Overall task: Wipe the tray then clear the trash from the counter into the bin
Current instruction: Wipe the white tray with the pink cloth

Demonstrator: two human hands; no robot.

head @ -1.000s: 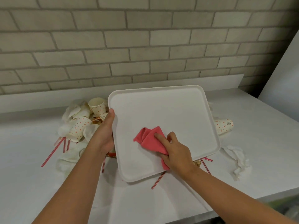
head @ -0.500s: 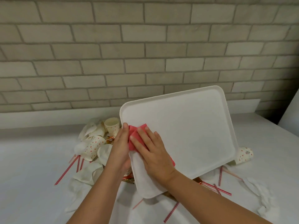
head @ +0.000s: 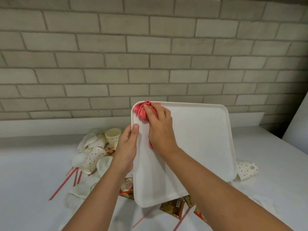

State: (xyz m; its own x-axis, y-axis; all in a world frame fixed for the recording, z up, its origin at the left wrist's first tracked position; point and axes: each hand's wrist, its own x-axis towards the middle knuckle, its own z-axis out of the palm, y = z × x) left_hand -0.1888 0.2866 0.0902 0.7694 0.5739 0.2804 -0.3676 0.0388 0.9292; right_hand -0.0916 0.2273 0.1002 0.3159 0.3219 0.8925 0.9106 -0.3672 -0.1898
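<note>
One edge grip is holding the tray (head: pixel 200 139) tilted over the trash (head: pixel 93 161) on the bench (head: pixel 30 179): the left hand (head: pixel 127 147) is clutching it while the right hand (head: pixel 160 130) is pressing a cloth (head: pixel 141 109) into its top corner, risking a slip.

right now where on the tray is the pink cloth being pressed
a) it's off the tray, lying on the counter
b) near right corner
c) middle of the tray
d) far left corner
D: the right hand presses the pink cloth into the far left corner of the tray, while the left hand holds the tray's left edge.
</note>
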